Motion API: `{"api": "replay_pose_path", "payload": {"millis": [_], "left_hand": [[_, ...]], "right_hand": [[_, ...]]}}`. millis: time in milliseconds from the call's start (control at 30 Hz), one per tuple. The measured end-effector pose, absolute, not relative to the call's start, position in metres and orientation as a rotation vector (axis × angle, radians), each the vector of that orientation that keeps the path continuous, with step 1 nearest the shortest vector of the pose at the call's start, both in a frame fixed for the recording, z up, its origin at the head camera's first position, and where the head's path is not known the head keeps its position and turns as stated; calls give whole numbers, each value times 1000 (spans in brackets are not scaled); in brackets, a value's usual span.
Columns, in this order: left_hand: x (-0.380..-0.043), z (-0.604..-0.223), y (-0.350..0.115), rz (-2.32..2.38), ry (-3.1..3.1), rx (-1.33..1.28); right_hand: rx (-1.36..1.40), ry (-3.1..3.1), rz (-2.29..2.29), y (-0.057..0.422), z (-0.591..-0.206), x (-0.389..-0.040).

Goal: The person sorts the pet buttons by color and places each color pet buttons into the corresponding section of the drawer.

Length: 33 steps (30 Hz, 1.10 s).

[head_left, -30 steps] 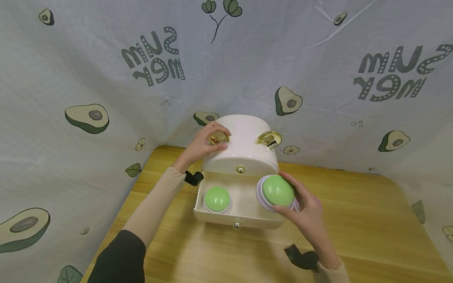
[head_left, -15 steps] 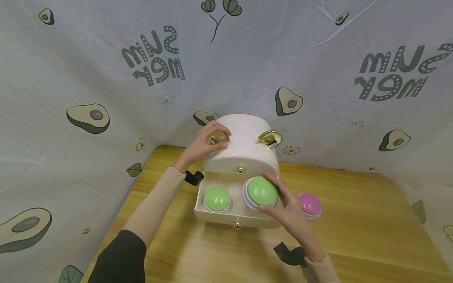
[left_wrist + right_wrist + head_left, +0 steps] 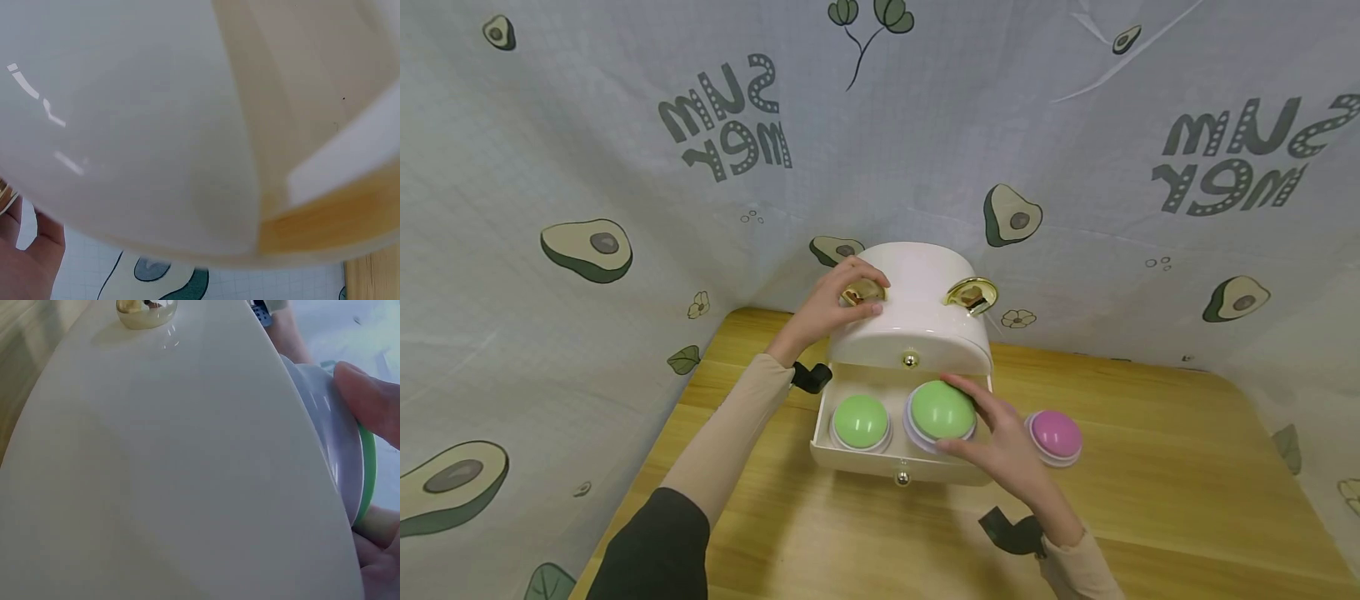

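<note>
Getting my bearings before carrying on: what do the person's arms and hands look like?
The left hand and right hand wear no gloves. Beige sleeves end near the wrists, with a black sleeve section farther up on the left side. A curved black attachment sits by each wrist.

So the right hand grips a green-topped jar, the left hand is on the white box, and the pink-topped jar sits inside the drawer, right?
Not quite: the pink-topped jar is on the table, right of the drawer, as the head view shows. The rest holds.
</note>
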<state>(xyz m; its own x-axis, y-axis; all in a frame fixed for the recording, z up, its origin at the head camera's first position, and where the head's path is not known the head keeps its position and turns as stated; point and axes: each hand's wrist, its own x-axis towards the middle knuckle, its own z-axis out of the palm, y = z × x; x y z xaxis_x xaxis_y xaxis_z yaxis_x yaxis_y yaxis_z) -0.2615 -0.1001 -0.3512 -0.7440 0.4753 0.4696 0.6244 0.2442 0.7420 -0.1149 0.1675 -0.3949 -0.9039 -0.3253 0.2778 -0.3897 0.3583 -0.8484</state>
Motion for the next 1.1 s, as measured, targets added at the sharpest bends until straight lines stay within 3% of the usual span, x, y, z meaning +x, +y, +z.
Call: {"api": "replay_pose_path", "payload": {"millis": [267, 1100], "left_hand": [[-261, -351, -100, -1541, -2350, -1053], [-261, -351, -100, -1522, -2343, -1061]], "right_hand": [[687, -2695, 1366, 165, -390, -118], [832, -2748, 1217, 159, -391, -127]]}}
